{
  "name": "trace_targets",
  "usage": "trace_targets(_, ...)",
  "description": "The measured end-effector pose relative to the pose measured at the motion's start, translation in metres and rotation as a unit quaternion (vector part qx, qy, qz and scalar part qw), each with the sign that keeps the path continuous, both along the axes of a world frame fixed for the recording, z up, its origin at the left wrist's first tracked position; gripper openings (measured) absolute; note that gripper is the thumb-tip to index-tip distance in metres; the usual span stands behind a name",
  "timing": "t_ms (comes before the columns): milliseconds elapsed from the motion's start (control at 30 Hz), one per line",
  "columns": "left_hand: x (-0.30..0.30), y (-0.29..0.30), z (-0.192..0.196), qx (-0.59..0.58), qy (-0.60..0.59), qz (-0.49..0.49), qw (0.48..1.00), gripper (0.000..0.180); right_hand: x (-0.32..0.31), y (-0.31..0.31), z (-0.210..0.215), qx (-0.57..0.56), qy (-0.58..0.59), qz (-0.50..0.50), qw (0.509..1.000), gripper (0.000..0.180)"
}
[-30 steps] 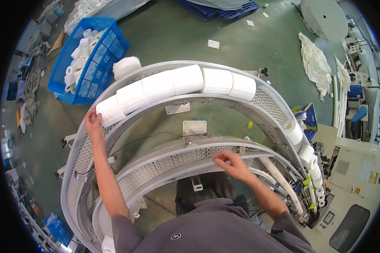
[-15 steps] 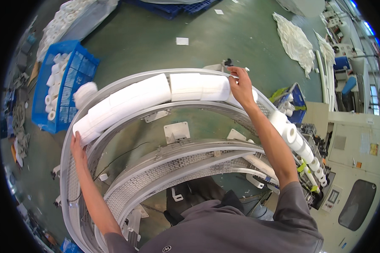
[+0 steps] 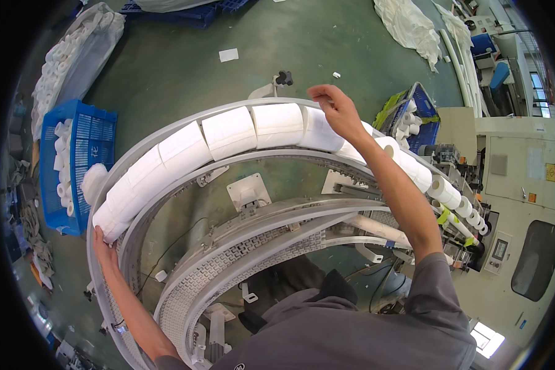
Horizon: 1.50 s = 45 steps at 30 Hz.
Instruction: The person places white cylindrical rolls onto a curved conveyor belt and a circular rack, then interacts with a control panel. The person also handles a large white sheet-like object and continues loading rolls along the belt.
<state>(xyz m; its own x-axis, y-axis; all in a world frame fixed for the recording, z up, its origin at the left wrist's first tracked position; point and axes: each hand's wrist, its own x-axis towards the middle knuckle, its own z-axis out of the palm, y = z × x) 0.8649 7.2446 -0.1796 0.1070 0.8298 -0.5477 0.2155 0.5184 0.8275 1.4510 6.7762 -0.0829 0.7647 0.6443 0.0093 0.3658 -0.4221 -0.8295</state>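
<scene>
A curved row of white toilet paper rolls (image 3: 233, 131) lies on its side along the conveyor (image 3: 160, 139), end to end, with narrow gaps between some. At the row's left end, my left hand (image 3: 106, 251) has its fingers and thumb against the end roll (image 3: 113, 217), holding it. My right hand (image 3: 337, 111) is raised above the far rail, over the right part of the row. Its fingers are loosely bent and apart from the thumb, with nothing in them. My right forearm hides part of the rolls there.
More rolls (image 3: 444, 191) line the conveyor toward a beige machine (image 3: 518, 142) at right. A blue crate (image 3: 95, 145) of rolls stands at left, near a bulging bag (image 3: 92, 46). Another blue crate (image 3: 428, 102) is beyond the conveyor. A lower belt (image 3: 240, 256) curves near my body.
My right hand has lifted slightly off the rolls. More rolls have come along the row, now with visible gaps. My left hand stays at the end roll; the view has shifted.
</scene>
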Motion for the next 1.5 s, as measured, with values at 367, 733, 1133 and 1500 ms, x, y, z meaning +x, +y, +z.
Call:
trace_targets(367, -0.004, -0.009, -0.019, 0.039, -0.059, 0.025, 0.997, 0.041, -0.033, 0.034, 0.008, -0.036, -0.039, 0.127, 0.990, 0.028)
trace_targets(733, 0.037, -0.046, 0.002, 0.098, -0.061, 0.044, 0.992, 0.031, -0.182, 0.215, 0.005, -0.047, -0.272, 0.380, 0.883, 0.072)
trace_targets(1133, 0.017, -0.072, 0.072, 0.198, 0.004, -0.015, 0.980, 0.052, -0.312, 0.370, 0.003, -0.187, -0.288, 0.473, 0.811, 0.078)
trace_targets(1500, -0.099, 0.036, 0.194, 0.543, 0.212, 0.074, 0.809, 0.030, -0.378, 0.392, 0.014, -0.119, -0.223, 0.516, 0.818, 0.078)
